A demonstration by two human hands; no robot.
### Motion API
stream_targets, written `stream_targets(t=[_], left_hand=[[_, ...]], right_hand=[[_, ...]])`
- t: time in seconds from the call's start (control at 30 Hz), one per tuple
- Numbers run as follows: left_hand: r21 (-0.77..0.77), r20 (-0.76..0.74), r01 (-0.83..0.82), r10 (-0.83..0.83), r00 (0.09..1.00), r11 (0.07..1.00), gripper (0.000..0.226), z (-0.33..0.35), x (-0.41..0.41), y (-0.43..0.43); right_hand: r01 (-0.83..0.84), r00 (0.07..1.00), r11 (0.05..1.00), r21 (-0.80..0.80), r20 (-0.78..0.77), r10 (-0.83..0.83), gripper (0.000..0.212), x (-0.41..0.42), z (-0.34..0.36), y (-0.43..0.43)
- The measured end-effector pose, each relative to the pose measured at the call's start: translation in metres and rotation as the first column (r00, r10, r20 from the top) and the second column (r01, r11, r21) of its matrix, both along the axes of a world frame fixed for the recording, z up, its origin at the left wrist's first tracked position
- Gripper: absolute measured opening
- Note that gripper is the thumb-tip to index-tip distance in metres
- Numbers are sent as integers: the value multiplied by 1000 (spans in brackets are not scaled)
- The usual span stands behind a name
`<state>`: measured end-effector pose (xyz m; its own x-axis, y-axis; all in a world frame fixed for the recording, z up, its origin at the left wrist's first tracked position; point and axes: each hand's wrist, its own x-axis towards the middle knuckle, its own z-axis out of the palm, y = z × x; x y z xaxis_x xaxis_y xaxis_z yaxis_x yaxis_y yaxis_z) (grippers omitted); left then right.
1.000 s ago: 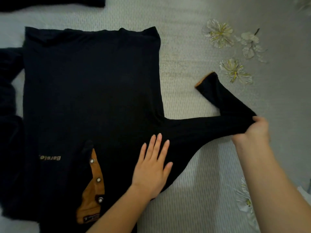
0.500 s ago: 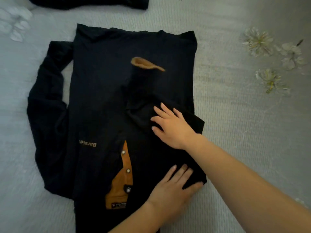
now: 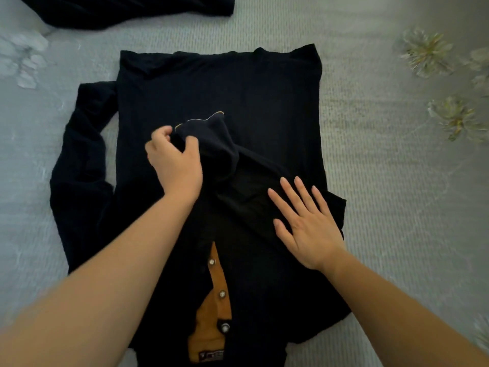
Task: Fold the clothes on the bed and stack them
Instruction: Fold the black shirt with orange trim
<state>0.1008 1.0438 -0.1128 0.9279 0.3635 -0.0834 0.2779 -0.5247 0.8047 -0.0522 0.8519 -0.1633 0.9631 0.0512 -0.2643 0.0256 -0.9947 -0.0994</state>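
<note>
Head view: my left hand (image 3: 174,162) is pinching the black long-sleeved shirt (image 3: 219,83)'s folded-in cuff (image 3: 209,125), right hand (image 3: 304,223) open, pressing flat; other sleeve (image 3: 79,165) not folded yet, stacking pending.

A pale grey bedspread (image 3: 383,181) with a fine ribbed weave covers the bed. Printed flowers (image 3: 426,53) with white petals and yellowish centres sit along its right side, one higher and another (image 3: 457,119) lower down. Fainter white petal prints (image 3: 22,59) show near the upper left corner, blurred.
</note>
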Motion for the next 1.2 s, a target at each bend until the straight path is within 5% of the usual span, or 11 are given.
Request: stream_targets(t=[0.1, 0.23, 0.3, 0.37, 0.47, 0.5, 0.57, 0.6, 0.67, 1.07, 1.2], left_hand=[[323, -8, 265, -277, 961, 909, 55, 1, 24, -18], [391, -462, 466, -269, 845, 794, 98, -7, 41, -49], [397, -450, 391, -195, 872, 830, 69, -14, 44, -48], [361, -209, 272, -207, 956, 892, 28, -13, 44, -34], [-100, 124, 26, -13, 992, 995, 22, -12, 49, 0], [-365, 123, -88, 142, 982, 927, 20, -13, 54, 14], [-778, -82, -251, 303, 949, 576, 21, -20, 59, 38], [-849, -220, -326, 282, 934, 416, 25, -24, 57, 49], [-845, -375, -410, 165, 912, 343, 23, -26, 52, 55], [-628, -392, -211, -70, 917, 749, 37, -13, 94, 74], [-97, -80, 72, -80, 994, 993, 53, -6, 45, 104]], right_hand=[[5, 1000, 1000, 2, 5, -5, 57, 1, -1, 0], [3, 1000, 1000, -4, 2, -3, 57, 2, -1, 0], [3, 1000, 1000, -9, -2, -3, 57, 2, -1, -1], [3, 1000, 1000, -2, 5, -3, 58, 2, -2, -1], [5, 1000, 1000, 8, 13, -6, 57, 2, -2, -1], [5, 1000, 1000, 10, 14, -5, 57, 2, -2, -1], [-4, 1000, 1000, 5, 17, 4, 57, 2, -2, -2], [-8, 1000, 1000, 0, 19, 8, 57, 2, -2, -2], [-9, 1000, 1000, -6, 26, 9, 57, 1, -2, -1], [-8, 998, 1000, -30, 58, 10, 57, -1, -2, 1], [0, 998, 999, -40, 59, 2, 57, -1, -2, 4]])
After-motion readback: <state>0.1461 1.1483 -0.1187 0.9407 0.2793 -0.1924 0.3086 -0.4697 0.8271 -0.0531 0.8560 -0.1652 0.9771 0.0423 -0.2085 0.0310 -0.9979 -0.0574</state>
